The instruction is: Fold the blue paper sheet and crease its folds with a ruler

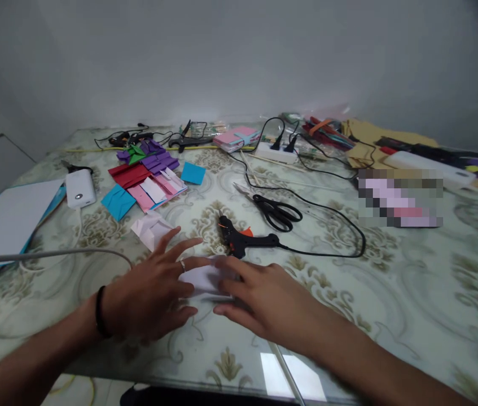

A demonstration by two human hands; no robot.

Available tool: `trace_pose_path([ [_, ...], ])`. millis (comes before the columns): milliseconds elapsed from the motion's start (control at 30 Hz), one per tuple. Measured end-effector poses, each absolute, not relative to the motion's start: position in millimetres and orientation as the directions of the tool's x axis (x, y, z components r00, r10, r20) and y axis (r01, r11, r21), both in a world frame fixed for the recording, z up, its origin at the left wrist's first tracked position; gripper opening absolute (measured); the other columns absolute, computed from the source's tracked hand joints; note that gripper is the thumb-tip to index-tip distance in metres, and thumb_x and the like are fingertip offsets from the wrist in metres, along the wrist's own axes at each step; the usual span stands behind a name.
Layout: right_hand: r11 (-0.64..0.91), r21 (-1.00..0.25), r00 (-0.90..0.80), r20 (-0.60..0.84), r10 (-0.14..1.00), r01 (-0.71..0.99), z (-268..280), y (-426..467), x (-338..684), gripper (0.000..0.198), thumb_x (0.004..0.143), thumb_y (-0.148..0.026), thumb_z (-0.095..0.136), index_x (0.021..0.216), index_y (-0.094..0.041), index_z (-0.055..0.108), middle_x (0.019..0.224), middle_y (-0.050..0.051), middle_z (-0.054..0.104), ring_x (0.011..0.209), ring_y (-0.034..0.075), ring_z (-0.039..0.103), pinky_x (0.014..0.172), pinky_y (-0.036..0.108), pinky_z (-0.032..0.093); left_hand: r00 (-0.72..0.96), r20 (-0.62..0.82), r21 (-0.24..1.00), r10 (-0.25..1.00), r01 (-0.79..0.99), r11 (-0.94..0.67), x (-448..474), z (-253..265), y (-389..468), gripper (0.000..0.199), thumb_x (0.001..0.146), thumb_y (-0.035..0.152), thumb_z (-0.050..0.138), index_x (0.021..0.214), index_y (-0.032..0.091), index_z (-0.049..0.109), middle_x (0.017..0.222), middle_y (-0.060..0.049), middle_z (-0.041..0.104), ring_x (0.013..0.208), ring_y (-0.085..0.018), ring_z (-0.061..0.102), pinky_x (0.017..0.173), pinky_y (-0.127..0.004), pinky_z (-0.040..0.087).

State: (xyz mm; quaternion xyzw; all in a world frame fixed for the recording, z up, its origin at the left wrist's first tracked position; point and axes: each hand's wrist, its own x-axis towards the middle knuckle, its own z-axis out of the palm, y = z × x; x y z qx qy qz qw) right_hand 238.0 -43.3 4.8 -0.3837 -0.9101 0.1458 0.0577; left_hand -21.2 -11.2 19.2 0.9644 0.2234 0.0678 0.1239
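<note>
Right hand (pixel 259 293), fingers loosely bent, and left hand (pixel 154 287), fingers spread, rest unclenched on white paper (pixel 205 283) at lower centre; this piece appears unfinished, whereas the folded coloured papers (pixel 135 175), upper left, seem complete.

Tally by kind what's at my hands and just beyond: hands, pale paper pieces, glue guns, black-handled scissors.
Hands: 2 (left hand, right hand)
Pale paper pieces: 2 (paper between the hands, folded paper beyond)
Glue gun: 1
Black-handled scissors: 1
Total: 6
</note>
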Motion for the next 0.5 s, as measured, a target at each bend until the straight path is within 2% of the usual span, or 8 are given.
trace_pose_path([
  [67, 0.660, -0.318, -0.683, 0.052, 0.729, 0.680, 3, -42, 238, 0.032, 0.103, -0.046, 0.055, 0.108, -0.019, 0.071, 0.137, 0.014, 0.061, 0.091, 0.029, 0.074, 0.070, 0.047, 0.064, 0.893, 0.106, 0.306, 0.437, 0.389, -0.869, -23, 19, -9, 0.014, 0.092, 0.038, 0.070, 0.100, 0.026, 0.074, 0.149, -0.002, 0.059, 0.149, -0.032, 0.038, 0.129, -0.059, 0.006],
  [133, 0.654, -0.334, -0.662, 0.107, 0.742, 0.679, 1, -42, 239, 0.032, 0.102, -0.044, 0.058, 0.117, -0.018, 0.068, 0.142, 0.017, 0.057, 0.097, 0.030, 0.073, 0.071, 0.047, 0.065, 0.907, 0.101, 0.355, 0.408, 0.350, -0.867, -26, 22, -5, 0.014, 0.093, 0.035, 0.070, 0.099, 0.022, 0.072, 0.145, -0.008, 0.061, 0.139, -0.029, 0.050, 0.127, -0.055, 0.021],
  [233, 0.630, -0.354, -0.629, 0.135, 0.766, 0.692, -1, -41, 240, 0.036, 0.098, -0.043, 0.065, 0.125, -0.019, 0.064, 0.153, 0.020, 0.046, 0.101, 0.030, 0.072, 0.074, 0.048, 0.065, 0.900, 0.148, 0.415, 0.409, 0.319, -0.852, -30, 26, 0, 0.016, 0.092, 0.033, 0.072, 0.101, 0.020, 0.070, 0.142, -0.012, 0.062, 0.131, -0.029, 0.056, 0.117, -0.052, 0.038],
  [300, 0.624, -0.368, -0.626, 0.132, 0.769, 0.689, -2, -41, 242, 0.035, 0.097, -0.043, 0.067, 0.124, -0.020, 0.063, 0.154, 0.019, 0.045, 0.101, 0.030, 0.072, 0.075, 0.049, 0.065, 0.886, 0.161, 0.427, 0.434, 0.333, -0.840, -32, 25, 3, 0.020, 0.091, 0.036, 0.075, 0.103, 0.020, 0.070, 0.143, -0.013, 0.060, 0.130, -0.030, 0.056, 0.112, -0.051, 0.043],
  [433, 0.653, -0.395, -0.659, 0.141, 0.739, 0.647, -7, -40, 244, 0.032, 0.097, -0.041, 0.067, 0.122, -0.022, 0.060, 0.148, 0.016, 0.053, 0.106, 0.031, 0.072, 0.073, 0.047, 0.066, 0.871, 0.111, 0.425, 0.478, 0.393, -0.815, -35, 15, 3, 0.035, 0.088, 0.045, 0.078, 0.111, 0.021, 0.069, 0.151, -0.015, 0.052, 0.132, -0.033, 0.056, 0.109, -0.049, 0.047],
  [500, 0.660, -0.393, -0.662, 0.152, 0.734, 0.641, -9, -40, 245, 0.031, 0.097, -0.039, 0.068, 0.121, -0.021, 0.059, 0.145, 0.015, 0.056, 0.110, 0.030, 0.071, 0.074, 0.044, 0.066, 0.863, 0.081, 0.417, 0.498, 0.424, -0.804, -35, 11, 3, 0.041, 0.089, 0.048, 0.076, 0.119, 0.021, 0.066, 0.149, -0.015, 0.054, 0.128, -0.032, 0.060, 0.106, -0.047, 0.049],
])
